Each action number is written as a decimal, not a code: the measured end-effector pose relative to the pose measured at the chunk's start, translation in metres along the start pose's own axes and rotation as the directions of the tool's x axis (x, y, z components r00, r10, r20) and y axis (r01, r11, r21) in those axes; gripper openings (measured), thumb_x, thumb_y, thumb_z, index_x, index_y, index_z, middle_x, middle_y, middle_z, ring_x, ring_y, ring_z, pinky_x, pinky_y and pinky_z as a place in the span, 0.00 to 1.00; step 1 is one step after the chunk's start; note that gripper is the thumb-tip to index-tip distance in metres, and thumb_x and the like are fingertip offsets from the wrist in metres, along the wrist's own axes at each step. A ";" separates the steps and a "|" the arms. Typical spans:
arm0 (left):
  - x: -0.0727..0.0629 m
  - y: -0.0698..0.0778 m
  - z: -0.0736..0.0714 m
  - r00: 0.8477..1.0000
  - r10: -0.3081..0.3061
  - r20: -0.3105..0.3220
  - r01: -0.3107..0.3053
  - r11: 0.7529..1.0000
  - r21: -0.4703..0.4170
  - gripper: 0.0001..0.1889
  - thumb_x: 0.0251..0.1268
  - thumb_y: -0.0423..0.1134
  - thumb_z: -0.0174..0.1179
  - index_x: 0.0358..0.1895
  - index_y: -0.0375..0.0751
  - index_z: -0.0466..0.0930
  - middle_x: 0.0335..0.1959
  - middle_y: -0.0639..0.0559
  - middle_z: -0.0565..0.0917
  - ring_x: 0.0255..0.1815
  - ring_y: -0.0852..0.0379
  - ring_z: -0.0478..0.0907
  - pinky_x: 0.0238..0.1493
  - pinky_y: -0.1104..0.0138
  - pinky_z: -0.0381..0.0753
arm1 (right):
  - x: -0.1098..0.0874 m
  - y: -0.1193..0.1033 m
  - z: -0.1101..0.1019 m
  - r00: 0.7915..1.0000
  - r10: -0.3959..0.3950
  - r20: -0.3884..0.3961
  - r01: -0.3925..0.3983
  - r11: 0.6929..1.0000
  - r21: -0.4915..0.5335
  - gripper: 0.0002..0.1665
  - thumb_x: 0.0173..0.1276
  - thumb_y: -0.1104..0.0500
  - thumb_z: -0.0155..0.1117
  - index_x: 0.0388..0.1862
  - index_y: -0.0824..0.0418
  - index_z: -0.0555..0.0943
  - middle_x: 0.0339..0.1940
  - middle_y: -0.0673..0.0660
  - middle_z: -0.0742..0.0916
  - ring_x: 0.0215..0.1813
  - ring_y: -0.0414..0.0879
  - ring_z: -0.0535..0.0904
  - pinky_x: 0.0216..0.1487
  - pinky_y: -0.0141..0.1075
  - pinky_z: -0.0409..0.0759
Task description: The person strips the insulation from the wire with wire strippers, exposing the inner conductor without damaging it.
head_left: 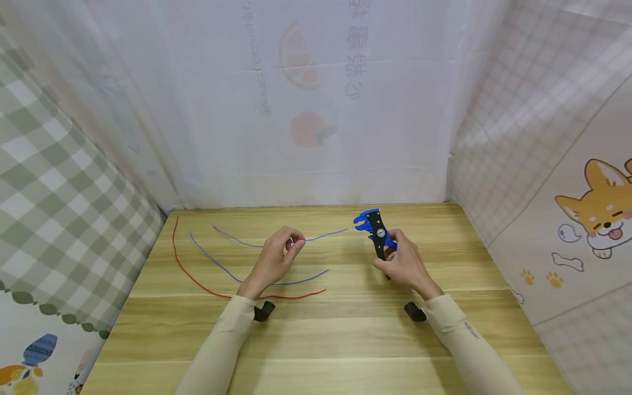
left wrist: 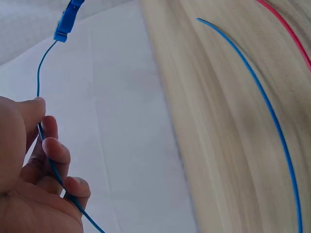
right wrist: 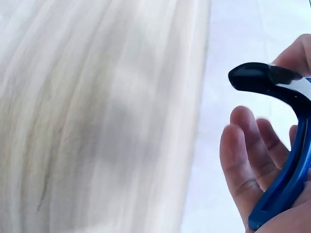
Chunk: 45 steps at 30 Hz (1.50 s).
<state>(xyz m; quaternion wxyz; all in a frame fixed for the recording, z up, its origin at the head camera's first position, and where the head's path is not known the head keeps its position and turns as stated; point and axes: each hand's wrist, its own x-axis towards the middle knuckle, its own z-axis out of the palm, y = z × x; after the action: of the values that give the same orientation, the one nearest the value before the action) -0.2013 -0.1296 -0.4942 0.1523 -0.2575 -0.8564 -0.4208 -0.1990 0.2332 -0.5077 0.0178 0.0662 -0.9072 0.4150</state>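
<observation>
Near the table's far side, my left hand (head_left: 276,252) pinches a thin blue wire (head_left: 326,235) between thumb and fingertips. The wire trails away to the left and sticks out to the right. In the left wrist view the wire (left wrist: 38,73) also runs across the curled fingers, its tip right at the wire stripper's blue nose (left wrist: 61,35). My right hand (head_left: 407,263) grips a black-and-blue wire stripper (head_left: 379,232) by its handles, nose towards the left. The right wrist view shows one blue handle (right wrist: 286,179) against the palm and the black curved handle end (right wrist: 252,76) near the thumb.
A second blue wire (head_left: 301,281) and a red wire (head_left: 190,277) lie curved on the wooden table (head_left: 345,340), below and left of the left hand. A white curtain (head_left: 222,137) stands behind the table, with patterned cloth on both sides.
</observation>
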 end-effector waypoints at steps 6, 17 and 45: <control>0.002 0.012 -0.008 0.995 0.038 -0.089 -0.043 0.998 -0.051 0.02 0.83 0.32 0.68 0.49 0.37 0.87 0.41 0.46 0.88 0.37 0.58 0.76 0.40 0.69 0.76 | -0.008 -0.012 -0.007 0.999 -0.038 -0.019 0.039 0.998 0.045 0.36 0.63 0.63 0.81 0.68 0.66 0.76 0.46 0.65 0.94 0.37 0.48 0.92 0.39 0.32 0.89; 0.007 0.026 -0.017 0.954 0.119 -0.276 -0.161 0.977 -0.137 0.05 0.76 0.26 0.72 0.46 0.39 0.89 0.40 0.44 0.90 0.37 0.55 0.78 0.37 0.60 0.76 | -0.018 -0.032 -0.019 0.992 -0.129 0.005 0.129 0.992 0.016 0.22 0.65 0.61 0.83 0.53 0.63 0.83 0.39 0.58 0.96 0.35 0.42 0.91 0.38 0.32 0.87; 0.008 0.053 -0.043 0.921 0.072 -0.383 -0.180 0.950 -0.254 0.06 0.71 0.22 0.72 0.43 0.36 0.90 0.39 0.41 0.90 0.38 0.60 0.74 0.42 0.74 0.68 | -0.035 -0.073 -0.040 0.918 -0.252 0.308 0.065 0.859 0.508 0.09 0.83 0.64 0.72 0.53 0.68 0.83 0.42 0.60 0.97 0.46 0.58 0.98 0.56 0.43 0.95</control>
<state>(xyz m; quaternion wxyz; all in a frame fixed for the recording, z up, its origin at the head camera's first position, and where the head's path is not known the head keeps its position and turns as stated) -0.1755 -0.1339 -0.4309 0.2989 -0.2482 -0.7244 -0.5694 -0.1559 0.2200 -0.4295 -0.1328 0.2198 -0.7516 0.6076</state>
